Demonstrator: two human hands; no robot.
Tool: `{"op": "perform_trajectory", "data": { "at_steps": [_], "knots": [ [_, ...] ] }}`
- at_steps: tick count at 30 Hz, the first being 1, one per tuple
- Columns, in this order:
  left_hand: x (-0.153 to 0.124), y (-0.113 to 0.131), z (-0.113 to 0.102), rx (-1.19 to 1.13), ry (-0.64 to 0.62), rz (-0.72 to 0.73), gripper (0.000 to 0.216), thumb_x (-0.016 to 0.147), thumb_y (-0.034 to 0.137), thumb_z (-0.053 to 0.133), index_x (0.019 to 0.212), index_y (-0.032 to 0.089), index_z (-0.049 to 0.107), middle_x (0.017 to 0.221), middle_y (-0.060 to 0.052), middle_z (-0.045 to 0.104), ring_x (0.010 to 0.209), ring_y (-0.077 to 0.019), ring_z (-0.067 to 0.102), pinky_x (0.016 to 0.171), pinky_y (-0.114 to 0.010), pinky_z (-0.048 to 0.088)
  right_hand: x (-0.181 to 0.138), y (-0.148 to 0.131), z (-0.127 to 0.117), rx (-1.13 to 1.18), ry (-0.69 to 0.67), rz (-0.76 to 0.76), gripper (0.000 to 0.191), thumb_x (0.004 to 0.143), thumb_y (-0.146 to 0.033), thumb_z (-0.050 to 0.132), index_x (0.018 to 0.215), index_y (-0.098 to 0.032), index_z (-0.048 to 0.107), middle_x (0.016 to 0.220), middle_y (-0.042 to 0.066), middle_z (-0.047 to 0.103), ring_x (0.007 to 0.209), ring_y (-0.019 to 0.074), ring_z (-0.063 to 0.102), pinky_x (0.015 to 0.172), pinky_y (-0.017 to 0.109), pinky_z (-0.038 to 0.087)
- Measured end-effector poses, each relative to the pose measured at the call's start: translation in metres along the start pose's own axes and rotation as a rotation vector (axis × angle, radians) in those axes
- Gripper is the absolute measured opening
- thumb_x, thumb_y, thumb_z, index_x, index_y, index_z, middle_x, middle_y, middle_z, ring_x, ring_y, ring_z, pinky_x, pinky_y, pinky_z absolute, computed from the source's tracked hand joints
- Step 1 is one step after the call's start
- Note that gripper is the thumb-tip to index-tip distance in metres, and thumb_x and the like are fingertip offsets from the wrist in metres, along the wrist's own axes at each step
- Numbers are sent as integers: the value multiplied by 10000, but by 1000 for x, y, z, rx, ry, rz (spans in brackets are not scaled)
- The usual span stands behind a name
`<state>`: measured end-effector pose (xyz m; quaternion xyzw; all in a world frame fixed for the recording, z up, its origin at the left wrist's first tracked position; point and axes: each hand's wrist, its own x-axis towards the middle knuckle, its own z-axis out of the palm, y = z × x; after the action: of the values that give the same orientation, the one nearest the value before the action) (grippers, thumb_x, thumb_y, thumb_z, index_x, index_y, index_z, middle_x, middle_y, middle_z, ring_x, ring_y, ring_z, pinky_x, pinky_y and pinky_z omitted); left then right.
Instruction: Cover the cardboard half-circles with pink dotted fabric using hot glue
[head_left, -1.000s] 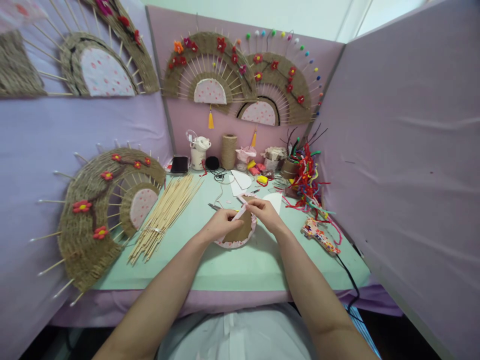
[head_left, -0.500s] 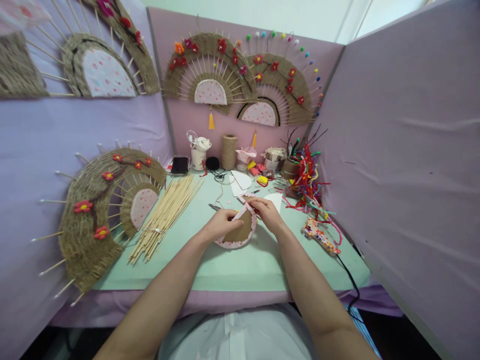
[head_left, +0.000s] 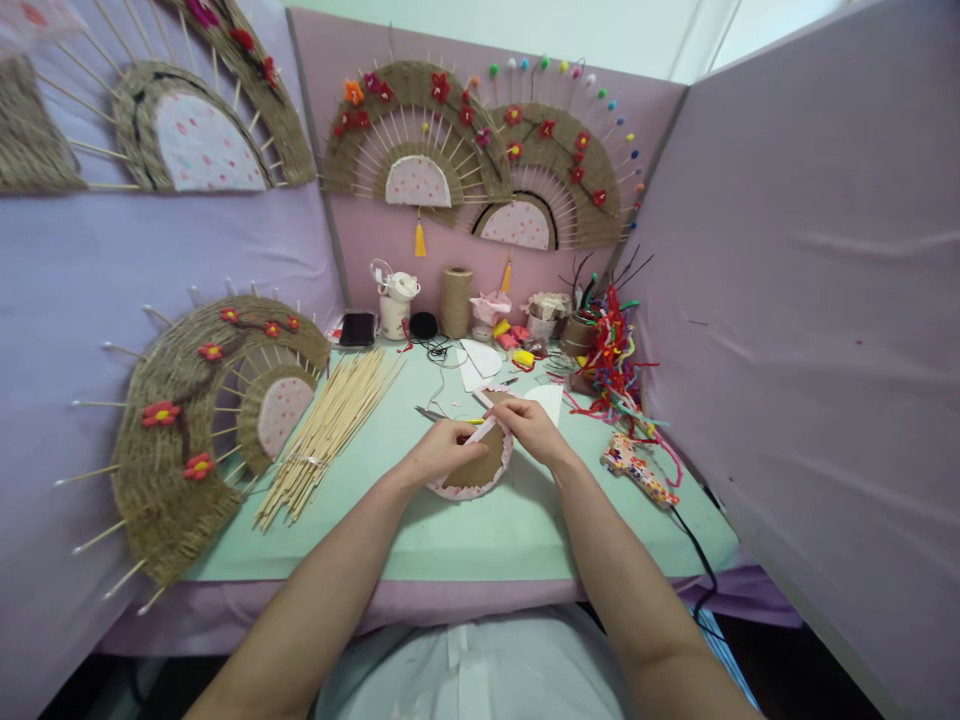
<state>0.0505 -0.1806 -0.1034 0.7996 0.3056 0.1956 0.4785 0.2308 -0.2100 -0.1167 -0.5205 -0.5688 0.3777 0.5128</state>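
Note:
Between my hands is a half-round piece of cardboard (head_left: 480, 468) with pink-and-white fabric folded over its curved and straight edges. My left hand (head_left: 444, 450) grips it at the left end of the straight edge, thumb lying on the brown face. With fingers pinched together, my right hand (head_left: 527, 425) holds the far end of that fabric-covered edge. Just beyond lies another fabric-edged cardboard piece (head_left: 495, 395), partly hidden by my right hand. Scissors (head_left: 430, 413) lie by my left fingers.
A bundle of thin wooden sticks (head_left: 330, 430) lies to the left. On the right sits a patterned glue gun (head_left: 637, 470) with a black cord. White paper shapes (head_left: 480, 362), a twine spool (head_left: 456, 302) and colourful pipe cleaners (head_left: 611, 350) stand or lie behind. Decorated twine fans (head_left: 217, 400) surround the table.
My hands keep their hold on the fabric-edged cardboard and its straight edge, with only slight finger movement. The whole view has shifted slightly.

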Motion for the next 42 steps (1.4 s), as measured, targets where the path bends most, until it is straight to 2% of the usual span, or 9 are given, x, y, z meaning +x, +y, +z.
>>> {"op": "perform_trajectory", "data": {
  "at_steps": [5,10,14,19,23,29,35,39,42],
  "knots": [
    [1,1,-1,-47,41,-26,217,679,312,505,695,133,628,617,8,555,595,-136,496,508,-225,323,2,0,4,-98,118,-114,321,736,-499,605,745,-195,708,749,28,656,720,177,542,638,275,404],
    [0,3,-6,-125,94,-49,265,682,334,530,784,127,660,730,-16,618,667,-154,537,573,-238,366,0,1,-1,61,46,-47,487,791,-612,476,782,-172,684,751,39,645,715,175,554,615,266,412],
    [-1,3,-7,-90,121,-34,246,688,330,531,746,125,653,700,-11,605,646,-147,524,565,-239,352,1,2,-1,-52,76,-73,393,745,-536,592,595,-174,597,619,1,559,616,138,478,564,245,367],
    [2,0,-5,-74,134,-20,258,689,341,534,747,120,654,695,-16,609,643,-150,527,567,-242,358,2,2,2,-126,119,-163,360,760,-519,577,648,-181,626,660,8,572,659,150,491,584,250,365],
    [4,-3,-6,-124,157,-34,294,691,369,548,794,118,662,741,-21,627,663,-155,541,574,-241,371,1,2,1,-66,90,-97,447,788,-576,501,613,-177,601,620,9,557,632,145,485,572,250,371],
    [3,-3,-6,-55,191,-12,260,695,337,545,769,121,667,711,-13,623,656,-151,535,566,-239,360,3,5,3,-73,101,-111,335,720,-513,620,669,-183,651,645,6,578,632,143,487,588,253,379],
    [3,-1,-6,-173,202,-45,331,704,376,571,856,101,673,767,-36,640,685,-164,563,583,-247,388,3,6,3,-2,90,-74,433,775,-573,527,612,-181,613,610,12,563,601,140,479,566,255,380],
    [3,-1,-6,-159,217,-33,330,699,368,588,865,97,678,771,-38,648,685,-167,568,595,-253,397,3,6,7,42,96,-39,348,705,-525,642,674,-178,649,642,6,581,602,135,479,547,244,373],
    [5,-4,-6,-186,223,-35,315,699,368,600,850,103,680,762,-36,652,687,-170,573,595,-254,405,4,8,8,35,124,-35,399,691,-571,633,614,-179,627,592,3,564,595,138,482,552,247,374]
  ]
}}
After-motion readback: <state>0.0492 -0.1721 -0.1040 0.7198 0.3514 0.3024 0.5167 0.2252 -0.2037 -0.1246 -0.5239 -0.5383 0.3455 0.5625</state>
